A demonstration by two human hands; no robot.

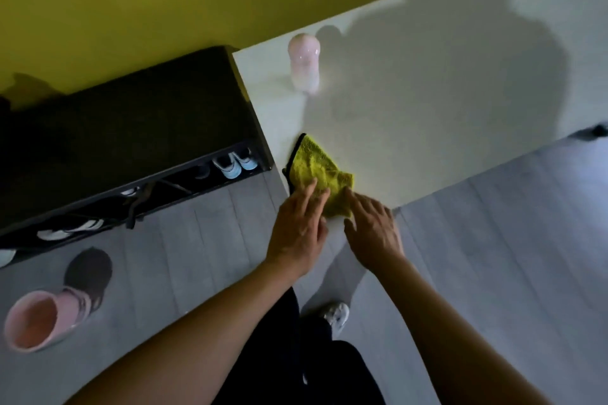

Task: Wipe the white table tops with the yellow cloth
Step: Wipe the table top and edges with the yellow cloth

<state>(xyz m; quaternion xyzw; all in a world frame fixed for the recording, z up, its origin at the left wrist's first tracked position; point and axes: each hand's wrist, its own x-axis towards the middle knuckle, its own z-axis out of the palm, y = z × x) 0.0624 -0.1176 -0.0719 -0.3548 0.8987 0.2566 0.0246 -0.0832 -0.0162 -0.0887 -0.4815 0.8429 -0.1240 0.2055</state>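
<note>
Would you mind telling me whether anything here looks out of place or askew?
One thing: a pink boot lies tipped on its side on the floor, left of the person, with its opening facing the camera. On the white table top, the pink bottle stands upright, and the yellow cloth is bunched under both hands.

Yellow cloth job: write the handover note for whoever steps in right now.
Left hand: open, fingers flat on the yellow cloth, pressing it down.
Right hand: open, fingers on the cloth's near edge.
The cloth lies crumpled at the near left corner of the white table top.
A pink bottle stands upright near the far left corner, apart from the cloth.
Done: cannot tell how much is wiped; no marks show.
Left: likely the stretch to the right and around the bottle; lift it or wipe round it.
</note>
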